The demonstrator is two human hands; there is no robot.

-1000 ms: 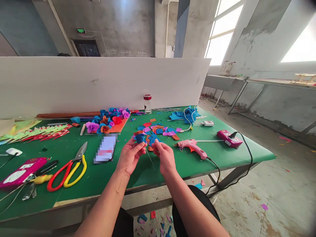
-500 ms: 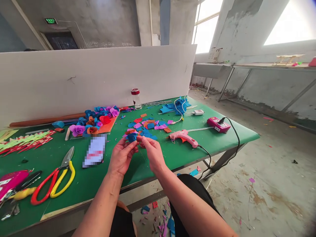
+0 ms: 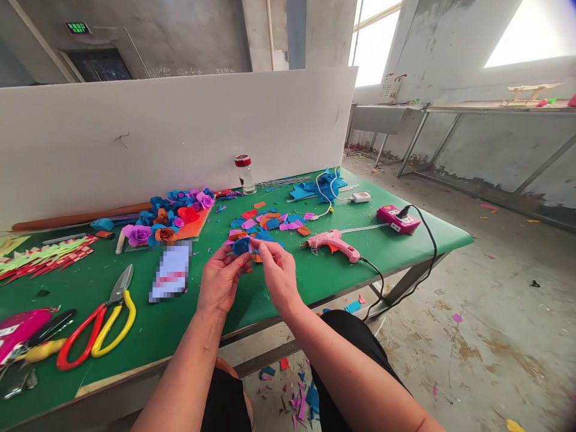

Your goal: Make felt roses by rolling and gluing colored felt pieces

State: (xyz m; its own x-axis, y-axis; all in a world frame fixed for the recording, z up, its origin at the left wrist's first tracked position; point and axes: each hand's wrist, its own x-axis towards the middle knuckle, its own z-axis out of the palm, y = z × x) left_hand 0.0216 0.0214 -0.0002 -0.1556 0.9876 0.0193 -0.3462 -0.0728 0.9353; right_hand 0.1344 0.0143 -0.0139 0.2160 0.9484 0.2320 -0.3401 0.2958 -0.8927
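Note:
A small blue paper flower (image 3: pixel 242 245) is pinched between the thumb and fingers of my left hand (image 3: pixel 220 277), above the green table. My right hand (image 3: pixel 279 273) is closed too, its thumb and fingertips at the right edge of the flower. Whether they grip a petal is too small to tell. Loose paper pieces (image 3: pixel 273 223) in blue, purple, orange and red lie just behind my hands. To the right rests a pink glue gun (image 3: pixel 333 243). Finished paper flowers (image 3: pixel 162 219) are heaped on an orange sheet at the left.
Red and yellow scissors (image 3: pixel 102 324) and a phone (image 3: pixel 172 273) lie left of my arms. A lidded glass jar (image 3: pixel 245 175) stands by the white board (image 3: pixel 189 129). The glue gun's black cord runs over the front edge to a magenta power strip (image 3: pixel 398 219).
The blue flower has turned a little in my fingers and shows its petals more openly. My right fingertips have shifted slightly against its edge. The view has tilted slightly.

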